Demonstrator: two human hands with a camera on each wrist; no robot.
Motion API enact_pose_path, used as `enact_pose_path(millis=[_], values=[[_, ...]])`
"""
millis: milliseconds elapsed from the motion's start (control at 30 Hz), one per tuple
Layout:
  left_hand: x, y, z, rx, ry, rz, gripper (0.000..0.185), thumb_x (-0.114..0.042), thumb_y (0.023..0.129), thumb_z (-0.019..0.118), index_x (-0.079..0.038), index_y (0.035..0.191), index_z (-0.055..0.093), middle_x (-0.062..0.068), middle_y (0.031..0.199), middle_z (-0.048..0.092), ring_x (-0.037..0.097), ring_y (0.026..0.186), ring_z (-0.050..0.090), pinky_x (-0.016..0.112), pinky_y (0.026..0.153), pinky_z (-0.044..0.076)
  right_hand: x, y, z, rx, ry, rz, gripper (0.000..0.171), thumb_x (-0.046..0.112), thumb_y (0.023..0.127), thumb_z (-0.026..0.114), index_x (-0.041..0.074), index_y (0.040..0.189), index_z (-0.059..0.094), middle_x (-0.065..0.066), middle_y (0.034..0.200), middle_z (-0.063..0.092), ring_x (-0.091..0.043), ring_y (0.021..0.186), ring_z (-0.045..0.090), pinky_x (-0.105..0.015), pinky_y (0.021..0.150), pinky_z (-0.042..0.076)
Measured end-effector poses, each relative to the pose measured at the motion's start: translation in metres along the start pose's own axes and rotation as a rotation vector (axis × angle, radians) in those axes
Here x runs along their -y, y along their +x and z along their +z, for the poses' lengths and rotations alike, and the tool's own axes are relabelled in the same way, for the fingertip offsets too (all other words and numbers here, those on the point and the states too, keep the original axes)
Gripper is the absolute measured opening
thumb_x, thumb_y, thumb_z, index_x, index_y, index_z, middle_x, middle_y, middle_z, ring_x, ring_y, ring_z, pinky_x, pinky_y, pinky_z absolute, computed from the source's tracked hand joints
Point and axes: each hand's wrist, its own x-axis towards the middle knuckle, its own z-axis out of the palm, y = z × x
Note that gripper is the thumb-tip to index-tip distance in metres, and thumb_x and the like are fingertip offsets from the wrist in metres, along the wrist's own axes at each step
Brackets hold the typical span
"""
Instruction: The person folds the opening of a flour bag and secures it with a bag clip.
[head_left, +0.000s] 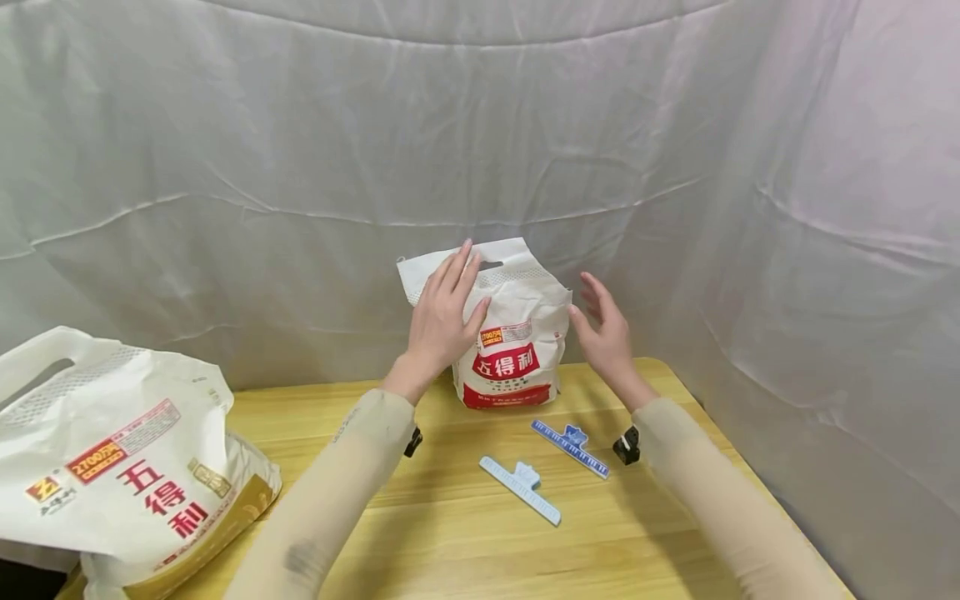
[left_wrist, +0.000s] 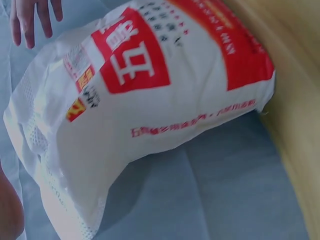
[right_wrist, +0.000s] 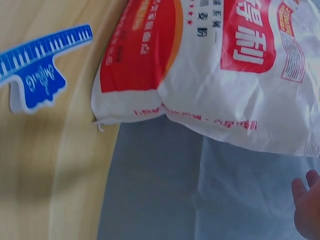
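A white flour bag with a red label stands at the back of the table, its top flap with the handle slot folded toward the left. My left hand is at the bag's upper left, fingers straight and overlapping the flap in the head view. On the other side, my right hand is held beside the bag's right edge with loosely bent fingers and nothing in them. In the right wrist view the bag's side shows creases, with a few fingertips at the lower right.
Two clips lie in front of the bag: a dark blue one with a piano-key pattern and a light blue one. A larger flour bag stands at the left. Grey cloth hangs behind the wooden table.
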Motion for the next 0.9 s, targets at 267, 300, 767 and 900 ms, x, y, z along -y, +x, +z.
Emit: enact_pose_path(millis=[267, 300, 767, 900], values=[[0.009, 0.031, 0.001, 0.121, -0.035, -0.01, 0.066, -0.025, 0.103, 0.062, -0.008, 0.161, 0.037, 0.008, 0.17, 0.03, 0.033, 0.151, 0.035, 0.039, 0.127, 0.022, -0.007, 0.016, -0.004, 0.082, -0.027, 0.007, 0.056, 0.006, 0.101, 0.066, 0.005, 0.154, 0.046, -0.015, 0.155, 0.052, -0.04, 0.137, 0.053, -0.055, 0.114, 0.043], [0.009, 0.035, 0.002, 0.134, -0.035, -0.009, 0.066, -0.025, 0.103, 0.062, -0.008, 0.161, 0.037, 0.008, 0.17, 0.031, 0.033, 0.152, 0.035, 0.039, 0.127, 0.022, -0.007, 0.018, -0.004, 0.094, -0.035, 0.007, 0.056, 0.006, 0.101, 0.066, 0.004, 0.154, 0.046, -0.015, 0.155, 0.052, -0.04, 0.136, 0.054, -0.055, 0.114, 0.043], [0.015, 0.064, 0.009, 0.351, 0.028, -0.077, 0.064, -0.032, 0.106, 0.058, -0.014, 0.163, 0.035, 0.002, 0.17, 0.03, 0.028, 0.153, 0.033, 0.039, 0.128, 0.02, -0.009, 0.027, 0.002, 0.255, -0.138, 0.041, 0.056, 0.009, 0.103, 0.064, 0.004, 0.155, 0.045, -0.017, 0.155, 0.05, -0.041, 0.126, 0.061, -0.05, 0.108, 0.05], [0.016, 0.065, 0.01, 0.38, 0.027, -0.119, 0.064, -0.032, 0.106, 0.057, -0.017, 0.164, 0.033, 0.0, 0.17, 0.03, 0.027, 0.154, 0.032, 0.042, 0.128, 0.019, -0.008, 0.026, 0.007, 0.279, -0.16, 0.061, 0.054, 0.01, 0.104, 0.062, 0.005, 0.156, 0.044, -0.016, 0.155, 0.051, -0.039, 0.125, 0.063, -0.048, 0.106, 0.051]])
